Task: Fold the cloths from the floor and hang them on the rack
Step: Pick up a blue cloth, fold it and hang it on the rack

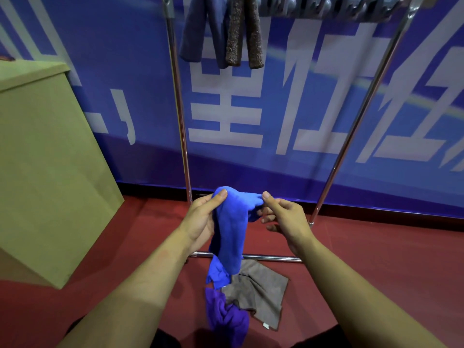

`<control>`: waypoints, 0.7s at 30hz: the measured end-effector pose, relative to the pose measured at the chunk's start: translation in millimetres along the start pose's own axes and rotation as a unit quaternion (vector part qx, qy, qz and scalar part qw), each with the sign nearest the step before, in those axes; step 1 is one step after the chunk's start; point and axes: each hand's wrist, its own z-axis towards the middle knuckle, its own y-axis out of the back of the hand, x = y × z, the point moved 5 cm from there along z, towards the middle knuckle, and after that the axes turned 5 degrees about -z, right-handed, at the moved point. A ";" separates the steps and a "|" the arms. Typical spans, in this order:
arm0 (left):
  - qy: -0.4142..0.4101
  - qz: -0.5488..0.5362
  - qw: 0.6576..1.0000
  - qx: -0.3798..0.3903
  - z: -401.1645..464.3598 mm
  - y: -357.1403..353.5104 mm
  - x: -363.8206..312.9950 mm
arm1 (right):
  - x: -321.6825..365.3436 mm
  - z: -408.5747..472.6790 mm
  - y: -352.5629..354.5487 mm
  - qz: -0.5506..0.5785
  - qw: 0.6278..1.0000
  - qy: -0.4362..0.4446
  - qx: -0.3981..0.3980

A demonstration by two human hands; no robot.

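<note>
Two hands hold one blue cloth [229, 229] up in front of the rack [179, 101], above the red floor [376, 259]. Left hand [203, 217]: thumb on top of the cloth's upper edge, fingers curled behind it, a grasping grip. Right hand [283, 217]: thumb and forefinger pinch the same edge just beside the left, the remaining fingers loosely bent below. Both forearms reach forward and slightly inward, wrists level. The cloth hangs bunched and twisted from the two grips, its lower end dangling just over a purple cloth [226, 320] and a brown cloth [261, 290] that lie on the floor near the rack's bottom bar. Step in hand, as judged: opening out the lifted cloth before folding. The next move likely calls for the hands to slide apart along the top edge until the fabric hangs flat, then bring corners together. Two cloths, one grey-blue [200, 33] and one brown speckled [243, 33], already hang on the top rail. A tan box [50, 159] stands at left.
</note>
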 end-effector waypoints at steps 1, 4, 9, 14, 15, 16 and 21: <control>-0.003 -0.011 1.000 -0.007 0.5 0.5 -1.6 | 0.3 -0.4 -0.2 -0.005 1.000 0.005 -0.002; -0.011 -0.021 1.000 -0.013 1.0 1.4 -4.2 | 6.4 -2.8 1.2 -0.059 0.994 0.082 -0.036; -0.016 -0.007 1.000 -0.012 -0.7 -0.9 -3.6 | 20.9 -15.7 -18.1 -0.071 0.971 0.218 0.065; -0.023 0.004 1.000 -0.017 1.0 1.1 1.2 | 18.6 -23.8 -34.3 -0.144 0.951 0.259 0.089; -0.026 0.004 0.999 -0.022 1.8 1.9 1.8 | 18.4 -24.1 -35.0 -0.142 0.951 0.261 0.082; -0.028 0.009 0.999 -0.028 2.6 2.7 2.5 | 17.4 -23.3 -34.8 -0.142 0.952 0.261 0.074; -0.017 0.037 0.998 -0.042 4.3 3.5 6.7 | 15.6 -22.8 -34.6 -0.180 0.947 0.260 0.051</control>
